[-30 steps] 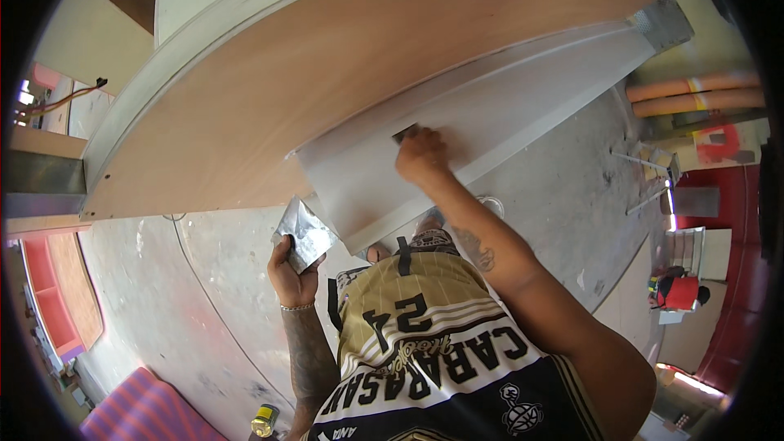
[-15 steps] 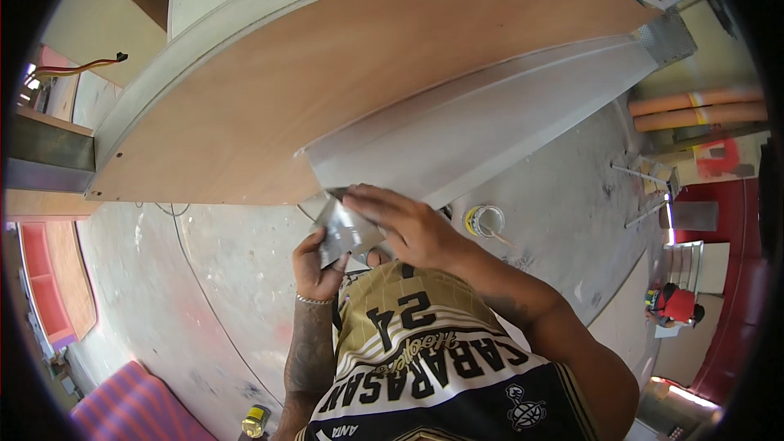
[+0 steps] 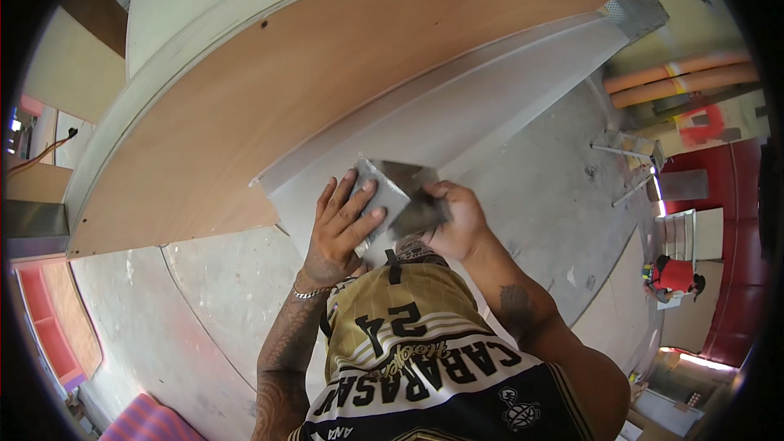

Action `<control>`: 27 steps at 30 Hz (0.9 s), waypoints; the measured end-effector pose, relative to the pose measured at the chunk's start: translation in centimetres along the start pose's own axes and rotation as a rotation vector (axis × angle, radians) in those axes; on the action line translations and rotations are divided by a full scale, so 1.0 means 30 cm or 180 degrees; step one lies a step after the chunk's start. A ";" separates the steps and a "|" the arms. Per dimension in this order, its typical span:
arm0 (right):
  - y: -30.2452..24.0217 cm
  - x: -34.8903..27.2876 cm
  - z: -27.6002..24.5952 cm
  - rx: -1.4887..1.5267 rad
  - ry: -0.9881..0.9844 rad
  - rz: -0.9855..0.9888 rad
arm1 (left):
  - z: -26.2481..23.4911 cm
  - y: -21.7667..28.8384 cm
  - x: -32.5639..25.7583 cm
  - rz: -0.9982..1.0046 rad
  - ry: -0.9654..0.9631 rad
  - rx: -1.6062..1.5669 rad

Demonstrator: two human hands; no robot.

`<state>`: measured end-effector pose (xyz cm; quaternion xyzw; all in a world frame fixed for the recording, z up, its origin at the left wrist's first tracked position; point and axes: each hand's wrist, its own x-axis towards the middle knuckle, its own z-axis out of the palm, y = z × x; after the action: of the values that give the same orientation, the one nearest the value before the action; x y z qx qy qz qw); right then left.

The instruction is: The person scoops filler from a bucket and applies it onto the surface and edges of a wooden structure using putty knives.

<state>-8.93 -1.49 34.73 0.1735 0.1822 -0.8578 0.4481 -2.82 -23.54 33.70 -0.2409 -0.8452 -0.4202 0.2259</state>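
As the curved panel point(image 3: 327, 98) arches at twelve o'clock, left hand point(image 3: 335, 229) and right hand point(image 3: 462, 224) grip mid-view — silver plate point(image 3: 391, 196) under the left's spread fingers, dark blade point(image 3: 415, 180) pinched in the right at three o'clock — even contact should serve best.

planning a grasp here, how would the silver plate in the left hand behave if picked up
The silver plate is probably light, looking like thin sheet. Its straight edges suggest some stiffness. Its smooth-looking face could slip under the left hand.
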 end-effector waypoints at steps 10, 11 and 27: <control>-0.860 0.037 -0.290 -0.6324 0.2543 -0.1760 | 0.016 -0.015 -0.087 -0.1860 0.0446 -0.0189; -0.865 0.066 -0.304 -0.7377 0.2893 -0.1526 | 0.015 -0.007 -0.096 -0.2110 0.0570 -0.0300; -0.942 0.152 -0.342 -0.7499 0.3425 -0.0399 | -0.057 -0.013 -0.315 -0.2546 0.1412 -0.0475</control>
<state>-33.51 15.12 28.10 -0.0107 0.9867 -0.0245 0.1605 4.65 -27.19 28.87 0.1842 -0.7704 -0.5754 0.2035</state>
